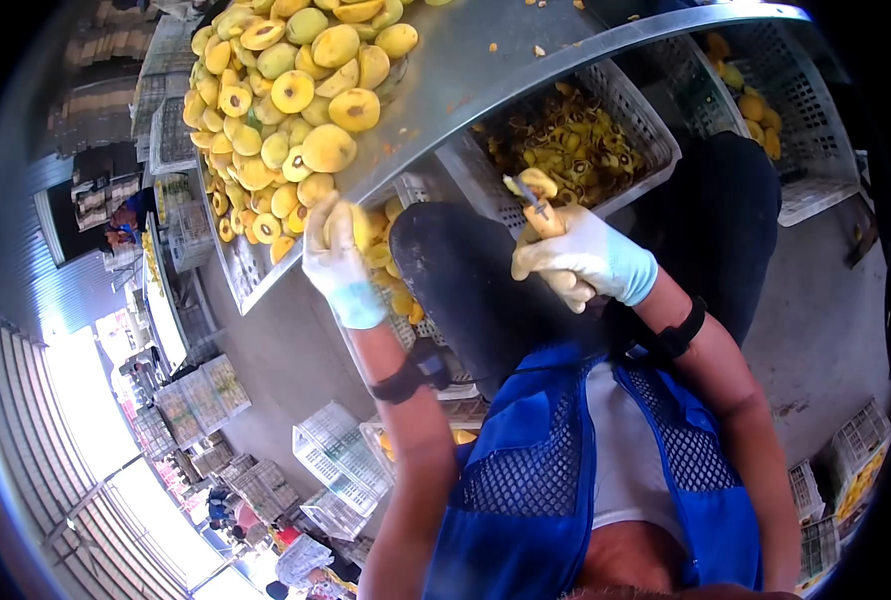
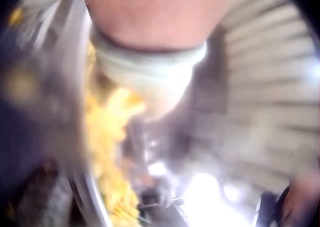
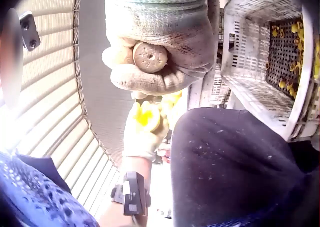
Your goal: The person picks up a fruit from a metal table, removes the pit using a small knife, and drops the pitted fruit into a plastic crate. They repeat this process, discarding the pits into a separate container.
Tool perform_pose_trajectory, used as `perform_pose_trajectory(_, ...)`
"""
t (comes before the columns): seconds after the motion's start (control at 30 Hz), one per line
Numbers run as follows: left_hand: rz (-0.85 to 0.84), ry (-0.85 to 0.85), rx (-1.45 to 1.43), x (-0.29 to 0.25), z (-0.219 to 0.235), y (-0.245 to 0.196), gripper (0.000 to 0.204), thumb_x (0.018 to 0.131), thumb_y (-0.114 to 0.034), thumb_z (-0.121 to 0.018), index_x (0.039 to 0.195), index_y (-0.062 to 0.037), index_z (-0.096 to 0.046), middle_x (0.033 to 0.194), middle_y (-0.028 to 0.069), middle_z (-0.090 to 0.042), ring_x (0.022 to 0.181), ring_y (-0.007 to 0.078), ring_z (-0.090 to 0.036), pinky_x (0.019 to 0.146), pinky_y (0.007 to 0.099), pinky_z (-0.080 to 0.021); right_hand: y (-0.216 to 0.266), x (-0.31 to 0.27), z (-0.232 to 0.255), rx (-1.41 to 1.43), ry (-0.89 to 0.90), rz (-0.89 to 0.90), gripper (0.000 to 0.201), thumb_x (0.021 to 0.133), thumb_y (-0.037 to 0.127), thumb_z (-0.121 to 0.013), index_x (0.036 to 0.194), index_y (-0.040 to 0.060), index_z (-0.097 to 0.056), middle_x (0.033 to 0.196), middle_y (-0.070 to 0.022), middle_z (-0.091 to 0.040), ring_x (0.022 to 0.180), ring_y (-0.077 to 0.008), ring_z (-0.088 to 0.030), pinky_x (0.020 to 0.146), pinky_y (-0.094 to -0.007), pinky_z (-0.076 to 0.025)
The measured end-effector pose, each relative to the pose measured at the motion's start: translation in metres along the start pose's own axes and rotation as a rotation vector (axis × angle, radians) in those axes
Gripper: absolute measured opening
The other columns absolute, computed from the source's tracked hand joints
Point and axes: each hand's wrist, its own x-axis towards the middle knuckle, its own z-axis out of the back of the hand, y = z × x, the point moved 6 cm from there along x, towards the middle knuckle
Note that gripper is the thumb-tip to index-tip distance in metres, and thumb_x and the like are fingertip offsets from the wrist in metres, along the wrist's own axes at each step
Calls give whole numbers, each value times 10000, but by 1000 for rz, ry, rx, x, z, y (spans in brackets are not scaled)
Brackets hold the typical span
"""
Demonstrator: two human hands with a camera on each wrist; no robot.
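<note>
Metal tabletop (image 1: 466, 75) carries heaped yellow fruit (image 1: 293, 92) at 11 o'clock in the head view; at 1 o'clock, a crate (image 1: 651, 120) holds scraps (image 1: 586, 140). Both gloved hands are apart: the left hand (image 1: 339, 255) at 10 o'clock, the right hand (image 1: 576, 255) at 2 o'clock, clamped round a tool (image 1: 544, 218) with a fruit piece (image 1: 538, 181) at its tip. Clearing that tip before the next cut seems wise.

Left wrist view: blur hides the fingers, so I cannot tell their grip there.

Right wrist view: at 6 o'clock the left hand clasps a fruit half (image 3: 148, 116), best kept steady, fingertips behind the rim. Only this view shows the handle's butt (image 3: 150, 57), at 12 o'clock; only the head view shows the tip.
</note>
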Motion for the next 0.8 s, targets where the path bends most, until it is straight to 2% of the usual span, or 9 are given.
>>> perform_pose_trajectory(0.1,-89,155,509,32,22,24,447,961,-310,-738,1309,-35,-683,1232,206,-707,1057,352,-705,957,422,-566,1,1,-3,-80,-4,16,256,878,215,-766,898,-27,-684,555,-19,-549,373,-99,-489,356,-246,-428)
perform_pose_trajectory(0.23,-112,115,743,71,-17,29,638,834,-337,-809,1397,-102,-620,1437,219,-588,1338,416,-533,1139,464,-430,-2,4,0,-72,-59,-19,268,883,227,-776,924,-21,-684,582,-12,-566,389,-89,-502,359,-236,-433)
perform_pose_trajectory(0.37,-326,299,999,108,-63,52,750,777,-349,-789,1469,-192,-546,1523,197,-507,1361,418,-513,1135,459,-436,-2,4,6,-1,-88,-6,239,898,224,-765,945,15,-659,606,-6,-589,394,-83,-523,355,-224,-430)
perform_pose_trajectory(0.5,-224,407,1060,125,-72,34,726,751,-338,-797,1425,-157,-597,1439,204,-588,1305,397,-565,1115,454,-453,6,0,12,-41,-177,7,225,912,226,-757,921,36,-637,623,-17,-618,397,-94,-565,350,-215,-419)
perform_pose_trajectory(0.6,-164,331,684,127,-55,38,707,755,-356,-818,1380,-78,-640,1356,216,-653,1219,365,-633,1063,429,-493,6,0,16,-31,-187,34,228,916,231,-754,917,39,-632,632,-24,-628,400,-96,-577,348,-210,-411)
perform_pose_trajectory(0.63,-28,257,478,125,-45,49,718,769,-385,-834,1356,-14,-652,1321,213,-682,1135,321,-685,1016,388,-520,5,0,16,-44,-187,45,234,917,236,-757,920,38,-633,634,-24,-627,400,-93,-574,349,-208,-408)
perform_pose_trajectory(0.67,-38,232,267,123,-40,67,670,864,-382,-772,1416,-33,-618,1341,191,-677,1078,304,-704,890,376,-568,5,0,15,-56,-187,55,240,917,242,-759,924,37,-635,635,-23,-626,401,-90,-570,350,-207,-405)
perform_pose_trajectory(0.73,276,320,-452,82,-46,42,598,972,-409,-670,1456,-68,-581,1331,154,-676,1058,288,-704,741,370,-574,7,1,13,-98,-198,49,266,925,267,-765,943,30,-646,647,-24,-627,403,-80,-556,354,-209,-402)
perform_pose_trajectory(0.8,455,382,-836,49,-56,28,589,1018,-448,-599,1485,-94,-540,1329,140,-667,1055,286,-700,677,354,-557,6,2,11,-101,-186,54,274,928,275,-763,950,27,-648,650,-23,-626,406,-75,-550,357,-211,-400)
